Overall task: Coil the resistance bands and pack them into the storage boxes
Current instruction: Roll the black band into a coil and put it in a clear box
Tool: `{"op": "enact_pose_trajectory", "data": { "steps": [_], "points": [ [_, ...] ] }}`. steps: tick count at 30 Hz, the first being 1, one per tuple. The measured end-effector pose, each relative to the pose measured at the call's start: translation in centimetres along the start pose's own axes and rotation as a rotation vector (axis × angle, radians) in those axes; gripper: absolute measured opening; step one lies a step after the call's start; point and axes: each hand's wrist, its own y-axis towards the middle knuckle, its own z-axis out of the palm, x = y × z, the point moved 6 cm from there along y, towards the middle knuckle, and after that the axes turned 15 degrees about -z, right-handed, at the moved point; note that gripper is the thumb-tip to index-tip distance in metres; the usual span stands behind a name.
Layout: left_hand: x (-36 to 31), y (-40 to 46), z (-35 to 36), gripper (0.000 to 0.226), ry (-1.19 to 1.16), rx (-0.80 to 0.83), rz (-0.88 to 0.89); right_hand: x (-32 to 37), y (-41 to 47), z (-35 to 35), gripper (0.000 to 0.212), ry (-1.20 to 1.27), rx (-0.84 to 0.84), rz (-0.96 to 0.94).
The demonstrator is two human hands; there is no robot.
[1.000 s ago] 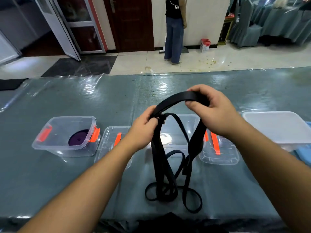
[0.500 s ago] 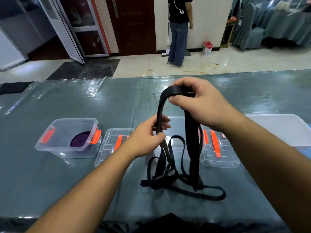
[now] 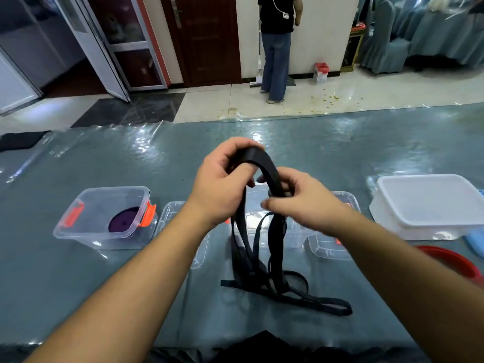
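Head view: I see my left hand [image 3: 218, 183] and right hand [image 3: 301, 203] both gripping 1 black resistance band [image 3: 264, 163], fingers curled around its raised bend. Its loose loops trail onto the table [image 3: 78, 284] beside a clear storage box [image 3: 104, 218] holding a coiled purple band [image 3: 123, 223].

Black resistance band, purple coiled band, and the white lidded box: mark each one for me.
black resistance band [image 3: 264, 163], head view, on the arch held between the hands.
purple coiled band [image 3: 123, 223], head view, top of the coil inside the clear box.
white lidded box [image 3: 429, 199], head view, middle of its lid.

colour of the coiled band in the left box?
Dark purple band, inside the clear storage box with orange latches; head view.
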Motion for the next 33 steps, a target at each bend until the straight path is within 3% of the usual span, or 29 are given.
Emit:
{"op": "enact_pose_trajectory", "data": {
  "steps": [4, 6, 10, 16, 22, 28, 33],
  "points": [
    [-2.9, -1.1, 0.8, 0.039, 0.098, 0.001, 0.152, -4.2, -3.0, 2.1, 0.042, -0.079, 0.062, 0.085],
    [-4.7, -1.3, -0.1, 0.038, 0.084, -0.062, 0.231, -7.0, -4.8, 2.5, 0.035, -0.191, 0.088, 0.156],
    [-6.6, -0.4, -1.6, 0.035, 0.283, -0.081, 0.348, -10.2, -6.6, 0.6, 0.01, -0.126, -0.129, 0.229],
    [-2.4, 1.1, -1.5, 0.037, 0.431, 0.016, 0.122, -8.7, -5.7, -2.1, 0.011, 0.174, -0.272, 0.175],
    [2.5, 1.1, -0.8, 0.03, 0.541, 0.11, -0.111, -5.7, -4.5, -2.6, 0.011, 0.723, -0.38, 0.062],
    [6.0, 0.0, 0.6, 0.036, 0.578, 0.307, -0.279, -1.9, -3.3, -3.1, 0.007, 0.846, -0.397, -0.046],
    [10.3, -3.0, 5.0, 0.05, 0.636, 0.522, -0.333, -1.2, -2.3, -2.7, 0.006, 0.902, -0.482, 0.011]
  ]
}}
